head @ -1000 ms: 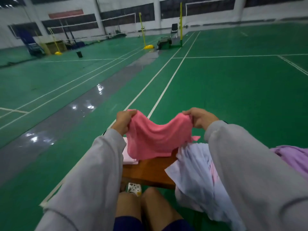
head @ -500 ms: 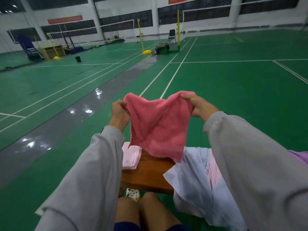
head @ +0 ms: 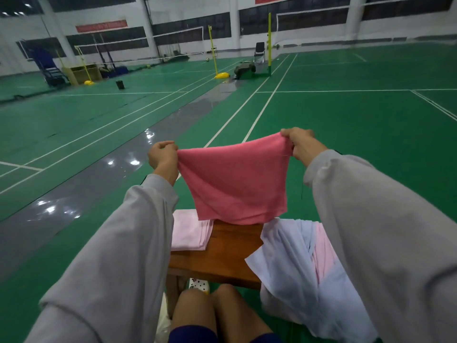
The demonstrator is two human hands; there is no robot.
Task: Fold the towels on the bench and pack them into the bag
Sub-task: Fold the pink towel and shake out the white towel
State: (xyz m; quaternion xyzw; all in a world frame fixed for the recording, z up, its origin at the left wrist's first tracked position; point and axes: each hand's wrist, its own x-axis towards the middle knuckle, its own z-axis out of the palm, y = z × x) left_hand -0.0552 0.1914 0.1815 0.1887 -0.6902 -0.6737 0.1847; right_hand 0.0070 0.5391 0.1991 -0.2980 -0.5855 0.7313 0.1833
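A coral-pink towel hangs spread in the air above the wooden bench. My left hand pinches its upper left corner and my right hand pinches its upper right corner. The towel's lower edge hangs just over the bench's far end. A folded pale pink towel lies flat on the bench's left side. A loose heap of pale blue and pink cloth drapes over the bench's right edge. No bag can be made out clearly.
The bench stands on a green badminton court floor with white lines. My bare knees are just in front of the bench. Net posts, a chair and a dark bag stand far off.
Both hands have lifted the pink towel off the bench and pulled apart, so it went from bunched to stretched flat and hanging.
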